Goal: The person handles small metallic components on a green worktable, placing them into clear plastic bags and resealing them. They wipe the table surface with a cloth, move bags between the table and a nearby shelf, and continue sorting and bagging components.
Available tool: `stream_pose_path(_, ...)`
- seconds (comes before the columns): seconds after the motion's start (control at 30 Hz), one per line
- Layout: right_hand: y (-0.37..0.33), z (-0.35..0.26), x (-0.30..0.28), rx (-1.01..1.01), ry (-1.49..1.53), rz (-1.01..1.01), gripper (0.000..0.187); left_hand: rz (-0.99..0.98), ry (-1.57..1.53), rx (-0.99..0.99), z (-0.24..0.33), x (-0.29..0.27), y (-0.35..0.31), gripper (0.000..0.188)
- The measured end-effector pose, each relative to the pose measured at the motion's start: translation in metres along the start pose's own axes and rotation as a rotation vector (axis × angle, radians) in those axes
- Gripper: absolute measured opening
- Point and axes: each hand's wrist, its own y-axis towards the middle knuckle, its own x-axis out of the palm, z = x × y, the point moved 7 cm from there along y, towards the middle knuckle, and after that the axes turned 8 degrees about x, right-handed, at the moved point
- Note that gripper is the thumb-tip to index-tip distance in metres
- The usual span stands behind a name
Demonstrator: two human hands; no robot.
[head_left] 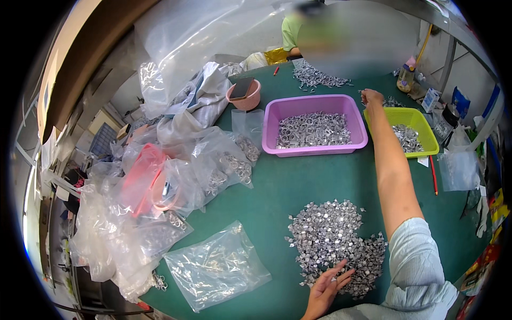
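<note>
My left hand [324, 289] is at the near edge of a heap of small grey metal pieces [333, 234], its fingers stretched out and apart over the lower part of the heap. A small shiny piece shows by those fingers, but I cannot tell whether it is touched. My right arm reaches far across the green table, and my right hand [372, 98] is closed by the far left corner of a yellow-green basket [433, 140]. Whatever those fingers hold is too small to make out. More metal pieces [408, 137] lie inside the basket.
Left of the basket stands a purple tub [314, 151] of metal rings. Filled plastic bags [213, 160] crowd the left side, near a flat clear bag [218, 266]. A pink bowl [246, 101] holds a phone. A red pencil [434, 176] lies right; another person [290, 32] sits opposite.
</note>
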Motion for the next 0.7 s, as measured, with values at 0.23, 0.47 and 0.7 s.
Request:
stream_pose_path(0.23,0.012,0.001,-0.006,0.019,-0.005,0.042,0.015,0.075,0.028,0.007,0.004,0.0,0.0,0.035)
stream_pose_path(0.47,-0.008,0.001,0.011,-0.032,-0.064,0.03,0.006,0.112,-0.022,-0.002,-0.001,-0.009,-0.002,0.035)
stream_pose_path(0.7,0.006,0.003,0.011,-0.006,-0.152,0.11,0.006,0.216,0.024,-0.073,-0.008,-0.02,-0.007,0.033)
